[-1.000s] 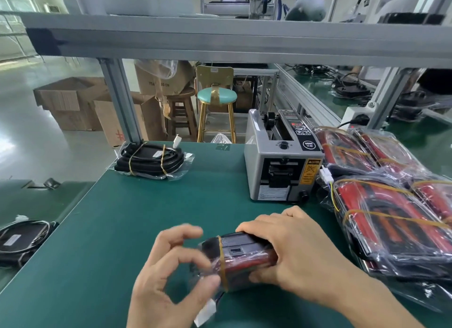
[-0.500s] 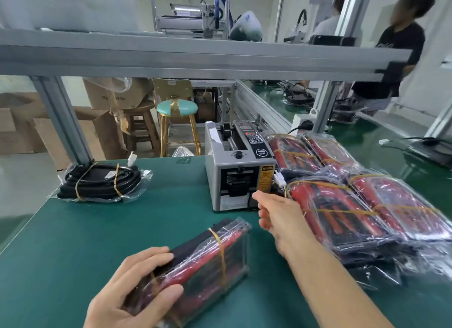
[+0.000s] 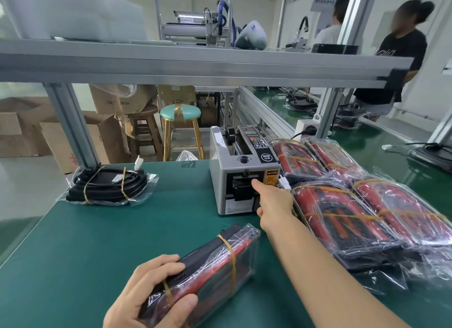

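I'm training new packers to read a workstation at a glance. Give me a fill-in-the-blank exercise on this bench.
1. The left hand grips a bagged pack bound with ___ bands.
2. The right hand reaches to the ___ face of the tape dispenser.
3. The coiled black cable, left of the tape dispenser, lies on the ___ table.

Missing words: yellow; front; green.

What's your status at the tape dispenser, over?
Left hand grips the bagged pack on the mat. Right hand at the front slot of the tape dispenser, forefinger out, pinch unclear. Stacked packs lie close beside that forearm.
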Action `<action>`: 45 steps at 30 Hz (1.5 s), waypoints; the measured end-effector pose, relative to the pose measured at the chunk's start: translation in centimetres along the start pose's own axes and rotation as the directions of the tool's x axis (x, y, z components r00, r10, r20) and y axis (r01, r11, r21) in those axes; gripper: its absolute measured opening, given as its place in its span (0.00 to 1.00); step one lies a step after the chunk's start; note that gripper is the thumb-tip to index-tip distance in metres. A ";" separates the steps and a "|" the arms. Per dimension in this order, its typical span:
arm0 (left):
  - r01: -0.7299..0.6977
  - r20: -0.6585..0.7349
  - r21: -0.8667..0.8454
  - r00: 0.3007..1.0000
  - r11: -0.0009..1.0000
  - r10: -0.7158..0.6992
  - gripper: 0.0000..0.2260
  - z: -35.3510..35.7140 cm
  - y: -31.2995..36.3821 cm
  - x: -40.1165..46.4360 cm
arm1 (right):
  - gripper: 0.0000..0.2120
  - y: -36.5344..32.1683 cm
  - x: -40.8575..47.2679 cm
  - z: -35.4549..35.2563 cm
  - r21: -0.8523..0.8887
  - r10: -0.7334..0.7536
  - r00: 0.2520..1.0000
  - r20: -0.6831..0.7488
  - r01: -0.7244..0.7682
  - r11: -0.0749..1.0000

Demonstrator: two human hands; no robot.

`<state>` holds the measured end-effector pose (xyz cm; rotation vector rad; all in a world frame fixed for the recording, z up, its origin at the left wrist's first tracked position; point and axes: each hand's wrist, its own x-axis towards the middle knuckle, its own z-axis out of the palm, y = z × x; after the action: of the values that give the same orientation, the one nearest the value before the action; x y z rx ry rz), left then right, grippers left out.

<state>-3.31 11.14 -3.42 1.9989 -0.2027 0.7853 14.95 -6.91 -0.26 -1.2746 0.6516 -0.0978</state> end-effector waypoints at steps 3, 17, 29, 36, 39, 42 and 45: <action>-0.005 -0.022 0.012 1.000 1.000 0.005 0.19 0.3 -0.5 -0.2 | 0.13 -0.4 0.3 0.1 -0.019 0.049 0.998 0.025 -0.049 0.999; 0.059 -0.012 -0.036 0.998 0.998 -0.059 0.21 0.2 0.7 0.1 | 0.11 -0.7 0.7 1.4 0.005 0.108 0.994 0.023 -0.108 0.994; 0.182 -0.092 -0.199 0.975 0.963 -0.203 0.16 3.3 2.3 -0.5 | 0.13 -2.4 -12.0 -5.2 -0.120 -0.184 0.757 0.627 0.327 0.937; 0.233 -0.146 -0.175 0.955 0.957 -0.259 0.21 4.4 3.0 -0.9 | 0.09 0.6 -13.0 -7.0 -0.246 -0.198 0.725 0.659 0.457 0.855; 0.251 -0.163 -0.206 0.944 0.946 -0.286 0.22 4.9 3.5 -0.9 | 0.07 1.0 -12.8 -6.9 -0.305 -0.220 0.729 0.648 0.513 0.803; 0.248 -0.165 -0.221 0.944 0.943 -0.286 0.23 5.5 3.7 -0.8 | 0.05 1.0 -12.6 -6.4 -0.362 -0.240 0.733 0.636 0.559 0.746; 0.246 -0.163 -0.211 0.945 0.946 -0.282 0.25 5.8 3.5 -0.7 | 0.06 0.8 -12.1 -6.1 -0.422 -0.225 0.735 0.639 0.581 0.696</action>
<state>-2.83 4.37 -3.33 1.7156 0.1014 0.7487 1.79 -6.80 3.02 -1.9654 -0.1676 0.1093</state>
